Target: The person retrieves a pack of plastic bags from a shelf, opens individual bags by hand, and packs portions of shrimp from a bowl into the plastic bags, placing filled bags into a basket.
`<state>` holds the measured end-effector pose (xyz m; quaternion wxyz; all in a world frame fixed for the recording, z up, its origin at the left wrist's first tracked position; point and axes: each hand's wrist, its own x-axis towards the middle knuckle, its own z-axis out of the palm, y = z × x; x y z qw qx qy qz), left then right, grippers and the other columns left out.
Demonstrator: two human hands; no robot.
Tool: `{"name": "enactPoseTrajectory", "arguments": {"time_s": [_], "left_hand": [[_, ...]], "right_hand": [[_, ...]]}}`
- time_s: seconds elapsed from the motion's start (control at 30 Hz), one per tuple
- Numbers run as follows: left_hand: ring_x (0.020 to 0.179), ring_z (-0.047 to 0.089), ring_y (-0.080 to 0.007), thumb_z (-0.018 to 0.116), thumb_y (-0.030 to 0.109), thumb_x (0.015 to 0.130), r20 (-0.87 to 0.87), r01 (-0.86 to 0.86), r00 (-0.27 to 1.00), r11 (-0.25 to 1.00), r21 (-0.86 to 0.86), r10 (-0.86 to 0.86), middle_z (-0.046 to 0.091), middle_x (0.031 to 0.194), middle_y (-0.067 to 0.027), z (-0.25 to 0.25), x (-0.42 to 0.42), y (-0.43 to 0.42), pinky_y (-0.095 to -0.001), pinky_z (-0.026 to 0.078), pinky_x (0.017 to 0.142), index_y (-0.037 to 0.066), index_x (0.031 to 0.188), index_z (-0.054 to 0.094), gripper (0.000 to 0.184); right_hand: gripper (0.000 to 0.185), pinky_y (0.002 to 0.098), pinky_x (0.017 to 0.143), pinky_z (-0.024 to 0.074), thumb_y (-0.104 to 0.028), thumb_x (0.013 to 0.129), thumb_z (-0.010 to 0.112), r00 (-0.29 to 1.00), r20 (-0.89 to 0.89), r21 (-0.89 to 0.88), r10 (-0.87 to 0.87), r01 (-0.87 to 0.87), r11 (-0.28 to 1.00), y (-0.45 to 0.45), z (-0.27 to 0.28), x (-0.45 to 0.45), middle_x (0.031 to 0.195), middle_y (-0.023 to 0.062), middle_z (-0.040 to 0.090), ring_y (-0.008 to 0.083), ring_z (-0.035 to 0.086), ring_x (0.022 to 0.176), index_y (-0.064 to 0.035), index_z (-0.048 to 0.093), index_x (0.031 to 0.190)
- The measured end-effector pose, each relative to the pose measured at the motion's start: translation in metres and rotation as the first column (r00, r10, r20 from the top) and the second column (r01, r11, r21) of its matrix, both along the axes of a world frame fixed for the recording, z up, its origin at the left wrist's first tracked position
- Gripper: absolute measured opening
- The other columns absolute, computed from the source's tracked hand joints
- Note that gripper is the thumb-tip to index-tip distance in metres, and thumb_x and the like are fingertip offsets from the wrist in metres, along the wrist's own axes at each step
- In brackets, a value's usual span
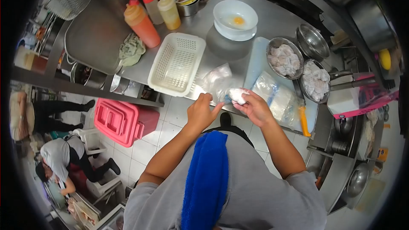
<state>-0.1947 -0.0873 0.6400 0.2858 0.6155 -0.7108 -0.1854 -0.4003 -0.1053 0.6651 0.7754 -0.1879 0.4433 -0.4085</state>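
My left hand (199,114) is at the table's front edge, fingers curled at the near side of a clear plastic bag (218,79), with the thumb stretched along it. In my right hand (256,108) is a white lump (237,96), gripped between thumb and fingers right beside the bag. Whether the lump is inside the plastic I cannot make out. Just beyond my right hand, clear plastic packets (277,98) lie on a pale blue cutting board (255,66). A knife with a yellow handle (303,121) rests at the board's right end.
A white perforated basket (159,70) stands left of the bag. Farther back are a white bowl (235,10) with an egg yolk, and several squeeze bottles (142,25). Metal bowls (269,59) of white-coated pieces are at right. A pink lidded bin (123,121) and two people are at left.
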Motion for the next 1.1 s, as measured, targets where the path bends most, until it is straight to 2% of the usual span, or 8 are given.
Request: {"name": "enactPoseTrajectory", "arguments": {"time_s": [0.23, 0.47, 0.57, 0.63, 0.77, 0.83, 0.97, 1.1], "left_hand": [[0.060, 0.060, -0.0279, 0.063, 0.015, 0.082, -0.111, 0.085, 0.989, 0.990, -0.112, -0.098, 0.057, 0.078, -0.0098, -0.011, 0.000, 0.001, -0.0378, 0.047, 0.052, 0.005, 0.083, 0.055, 0.012], [0.063, 0.059, -0.0321, 0.062, 0.009, 0.081, -0.168, 0.113, 0.975, 0.974, -0.196, -0.147, 0.057, 0.079, -0.0116, -0.007, 0.007, 0.003, -0.0403, 0.046, 0.054, 0.004, 0.083, 0.053, 0.011], [0.065, 0.058, -0.0331, 0.062, 0.008, 0.080, -0.172, 0.087, 0.978, 0.980, -0.181, -0.119, 0.056, 0.079, -0.0120, -0.004, 0.009, 0.004, -0.0410, 0.047, 0.056, 0.004, 0.084, 0.053, 0.010], [0.066, 0.058, -0.0341, 0.061, 0.007, 0.081, -0.208, 0.143, 0.962, 0.976, -0.163, -0.176, 0.056, 0.079, -0.0125, -0.005, 0.007, 0.007, -0.0417, 0.047, 0.057, 0.004, 0.085, 0.053, 0.010], [0.066, 0.058, -0.0343, 0.060, 0.008, 0.081, -0.196, 0.137, 0.967, 0.982, -0.133, -0.161, 0.056, 0.079, -0.0129, -0.008, 0.008, 0.009, -0.0417, 0.047, 0.058, 0.004, 0.085, 0.053, 0.009], [0.067, 0.058, -0.0345, 0.059, 0.009, 0.082, -0.213, 0.094, 0.970, 0.988, -0.123, -0.119, 0.056, 0.079, -0.0129, -0.008, 0.010, 0.010, -0.0419, 0.047, 0.058, 0.004, 0.085, 0.053, 0.009], [0.067, 0.058, -0.0346, 0.059, 0.009, 0.082, -0.228, 0.085, 0.968, 0.989, -0.118, -0.110, 0.056, 0.080, -0.0128, -0.010, 0.012, 0.011, -0.0424, 0.047, 0.059, 0.004, 0.086, 0.053, 0.009], [0.069, 0.059, -0.0342, 0.059, 0.009, 0.082, -0.218, 0.123, 0.966, 0.988, -0.095, -0.141, 0.056, 0.080, -0.0129, -0.011, 0.009, 0.013, -0.0423, 0.047, 0.059, 0.004, 0.086, 0.053, 0.009]], "right_hand": [[0.033, 0.0302, 0.085, 0.0473, -0.011, 0.089, 0.052, 0.975, -0.209, -0.125, 0.076, -0.104, 0.987, -0.015, -0.031, 0.053, 0.106, 0.0093, 0.058, 0.0171, 0.057, 0.096, 0.0015, 0.049, 0.119], [0.026, 0.0291, 0.080, 0.0466, -0.017, 0.090, 0.057, 0.991, -0.098, -0.173, 0.096, -0.112, 0.979, -0.034, -0.072, 0.081, 0.101, 0.0060, 0.060, 0.0145, 0.057, 0.093, -0.0019, 0.056, 0.112], [0.030, 0.0273, 0.067, 0.0475, -0.012, 0.089, 0.051, 0.892, -0.441, -0.239, 0.100, -0.224, 0.945, -0.034, -0.073, 0.085, 0.091, 0.0068, 0.061, 0.0125, 0.058, 0.080, 0.0018, 0.054, 0.115], [0.030, 0.0298, 0.066, 0.0473, -0.014, 0.090, 0.052, 0.634, -0.749, -0.559, -0.190, -0.453, 0.695, -0.031, -0.072, 0.086, 0.091, 0.0099, 0.063, 0.0168, 0.060, 0.080, -0.0033, 0.056, 0.117], [0.029, 0.0347, 0.069, 0.0479, -0.013, 0.091, 0.051, 0.904, -0.419, -0.149, 0.086, -0.162, 0.975, -0.038, -0.070, 0.091, 0.094, 0.0147, 0.063, 0.0273, 0.061, 0.081, -0.0087, 0.058, 0.118], [0.026, 0.0383, 0.072, 0.0474, -0.008, 0.088, 0.052, 0.451, -0.821, -0.571, -0.351, -0.642, 0.511, -0.027, -0.070, 0.081, 0.095, 0.0179, 0.061, 0.0359, 0.059, 0.084, -0.0068, 0.059, 0.112], [0.024, 0.0394, 0.076, 0.0469, -0.005, 0.085, 0.054, 0.539, -0.781, -0.615, -0.316, -0.575, 0.539, -0.009, -0.060, 0.061, 0.099, 0.0182, 0.061, 0.0380, 0.058, 0.089, -0.0034, 0.059, 0.108], [0.026, 0.0383, 0.080, 0.0466, -0.007, 0.084, 0.057, 0.427, -0.861, -0.508, -0.277, -0.744, 0.435, -0.014, -0.079, 0.055, 0.106, 0.0182, 0.061, 0.0354, 0.059, 0.096, -0.0021, 0.059, 0.109]]}}
